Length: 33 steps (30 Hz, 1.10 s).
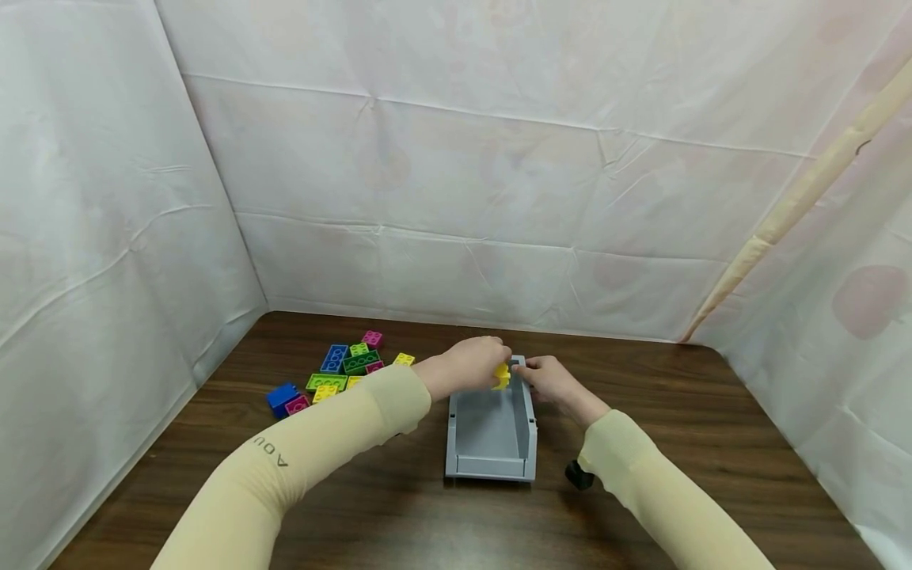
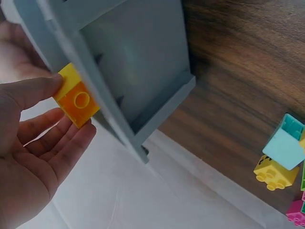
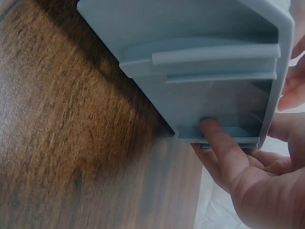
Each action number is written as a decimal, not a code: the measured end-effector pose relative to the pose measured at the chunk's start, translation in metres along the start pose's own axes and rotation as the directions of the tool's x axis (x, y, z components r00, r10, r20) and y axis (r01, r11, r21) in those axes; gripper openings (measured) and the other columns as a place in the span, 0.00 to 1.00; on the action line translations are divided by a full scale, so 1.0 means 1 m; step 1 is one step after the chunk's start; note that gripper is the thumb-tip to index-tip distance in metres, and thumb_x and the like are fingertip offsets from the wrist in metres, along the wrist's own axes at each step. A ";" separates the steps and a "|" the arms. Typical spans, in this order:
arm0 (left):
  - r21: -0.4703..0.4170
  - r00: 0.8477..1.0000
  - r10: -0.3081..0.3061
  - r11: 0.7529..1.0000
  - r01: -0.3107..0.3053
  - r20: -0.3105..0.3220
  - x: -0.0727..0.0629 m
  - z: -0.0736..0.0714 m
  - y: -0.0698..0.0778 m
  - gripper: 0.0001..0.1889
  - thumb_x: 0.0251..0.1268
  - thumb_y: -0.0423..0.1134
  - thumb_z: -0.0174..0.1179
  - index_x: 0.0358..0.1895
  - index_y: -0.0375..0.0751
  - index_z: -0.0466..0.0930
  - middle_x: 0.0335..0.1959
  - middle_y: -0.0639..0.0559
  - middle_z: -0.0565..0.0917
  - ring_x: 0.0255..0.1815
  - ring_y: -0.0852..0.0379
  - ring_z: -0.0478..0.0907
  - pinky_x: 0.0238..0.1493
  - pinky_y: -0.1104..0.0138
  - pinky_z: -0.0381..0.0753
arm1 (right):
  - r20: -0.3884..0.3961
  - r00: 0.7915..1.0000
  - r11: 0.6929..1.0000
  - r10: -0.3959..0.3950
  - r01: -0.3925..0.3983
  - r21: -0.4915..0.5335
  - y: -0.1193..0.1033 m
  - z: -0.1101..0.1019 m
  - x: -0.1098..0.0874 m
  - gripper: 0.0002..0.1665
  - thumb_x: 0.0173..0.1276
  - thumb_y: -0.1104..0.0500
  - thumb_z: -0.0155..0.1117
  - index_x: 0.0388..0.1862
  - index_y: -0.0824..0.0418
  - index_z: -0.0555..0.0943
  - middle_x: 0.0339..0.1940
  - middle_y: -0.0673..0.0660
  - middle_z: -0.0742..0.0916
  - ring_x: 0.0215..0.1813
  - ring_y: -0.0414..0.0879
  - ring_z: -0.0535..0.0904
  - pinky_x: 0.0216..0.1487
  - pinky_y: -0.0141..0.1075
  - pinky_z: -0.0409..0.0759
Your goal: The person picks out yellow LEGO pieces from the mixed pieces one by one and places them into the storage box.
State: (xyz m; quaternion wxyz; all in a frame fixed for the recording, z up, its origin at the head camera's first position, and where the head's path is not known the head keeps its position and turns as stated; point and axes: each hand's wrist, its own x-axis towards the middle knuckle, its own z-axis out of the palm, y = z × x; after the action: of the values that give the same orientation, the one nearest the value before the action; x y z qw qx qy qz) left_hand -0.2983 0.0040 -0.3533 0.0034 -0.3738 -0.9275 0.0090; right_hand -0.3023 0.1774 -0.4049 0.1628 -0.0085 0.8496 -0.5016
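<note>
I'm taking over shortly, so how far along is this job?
Looks done: the gray tray stands on the table, its right wall held by the right hand. In hand: a yellow brick, pinched in the left hand. Apparently remaining: the loose bricks left of the tray.

Head camera: set high, facing forward and down, farthest back, spanning the table (image 1: 684, 475). Wrist cameras, I note, sit close in: one faces the left hand (image 2: 38, 167), the other the right hand (image 3: 259, 191). All three views share the grey tray (image 1: 488, 427).
</note>
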 end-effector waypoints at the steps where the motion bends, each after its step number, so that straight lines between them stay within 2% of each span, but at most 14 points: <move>1: 0.006 1.000 0.003 1.000 -0.003 0.006 0.001 0.002 0.001 0.18 0.58 0.42 0.66 0.51 0.42 0.80 0.42 0.52 0.81 0.38 0.62 0.76 0.41 0.71 0.79 | 0.001 1.000 1.000 -0.001 0.001 0.006 0.000 0.000 0.000 0.24 0.73 0.55 0.52 0.58 0.72 0.74 0.53 0.66 0.80 0.49 0.51 0.80 0.48 0.46 0.81; 6: 0.018 0.999 0.019 1.000 -0.020 0.038 0.006 0.010 0.003 0.15 0.59 0.43 0.65 0.49 0.43 0.81 0.41 0.53 0.80 0.35 0.63 0.72 0.38 0.70 0.77 | -0.004 1.000 1.000 -0.004 0.004 0.009 0.000 0.000 0.000 0.24 0.73 0.54 0.52 0.58 0.72 0.74 0.52 0.64 0.80 0.46 0.47 0.79 0.48 0.46 0.81; 16: -0.026 0.997 0.002 1.000 0.000 0.072 0.011 0.024 0.001 0.16 0.58 0.41 0.65 0.50 0.43 0.80 0.38 0.54 0.80 0.33 0.61 0.71 0.38 0.70 0.75 | 0.000 1.000 1.000 0.015 -0.015 0.000 -0.001 0.000 0.000 0.26 0.74 0.53 0.51 0.60 0.71 0.72 0.58 0.67 0.77 0.53 0.52 0.78 0.51 0.49 0.79; 19: -0.031 0.997 -0.002 1.000 0.004 0.083 0.012 0.028 0.001 0.16 0.59 0.40 0.65 0.49 0.43 0.80 0.36 0.54 0.79 0.32 0.61 0.71 0.36 0.70 0.74 | 0.001 1.000 1.000 0.015 -0.015 0.001 0.000 0.001 0.000 0.25 0.74 0.53 0.51 0.60 0.71 0.72 0.58 0.66 0.78 0.52 0.51 0.78 0.51 0.48 0.80; 23: -0.017 0.997 -0.001 1.000 0.002 0.081 0.014 0.030 0.003 0.15 0.59 0.40 0.65 0.49 0.43 0.80 0.32 0.55 0.78 0.29 0.61 0.70 0.33 0.71 0.73 | -0.005 1.000 1.000 0.005 -0.005 0.015 0.002 0.002 0.002 0.24 0.74 0.54 0.52 0.59 0.71 0.74 0.57 0.66 0.78 0.49 0.49 0.79 0.49 0.47 0.81; 29: -0.003 0.997 0.008 1.000 -0.008 0.076 0.015 0.036 0.006 0.14 0.59 0.40 0.65 0.48 0.42 0.81 0.28 0.57 0.78 0.25 0.62 0.70 0.27 0.72 0.71 | -0.007 1.000 1.000 0.005 -0.005 0.019 0.006 0.001 0.004 0.23 0.73 0.54 0.52 0.57 0.71 0.74 0.58 0.67 0.78 0.53 0.54 0.78 0.50 0.47 0.80; 33: 0.009 0.996 0.010 1.000 -0.011 0.084 0.014 0.041 0.006 0.10 0.59 0.39 0.64 0.43 0.43 0.81 0.27 0.57 0.76 0.26 0.62 0.69 0.28 0.72 0.70 | 0.000 1.000 0.999 0.001 -0.001 0.034 0.005 0.002 0.003 0.24 0.74 0.54 0.50 0.58 0.73 0.73 0.55 0.67 0.78 0.51 0.53 0.79 0.49 0.47 0.81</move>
State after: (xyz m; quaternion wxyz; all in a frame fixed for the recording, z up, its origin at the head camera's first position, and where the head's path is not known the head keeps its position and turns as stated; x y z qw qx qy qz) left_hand -0.3048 0.0177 -0.3947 -0.0338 -0.3779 -0.9248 0.0291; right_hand -0.3039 0.1778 -0.4104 0.1631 -0.0050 0.8409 -0.5160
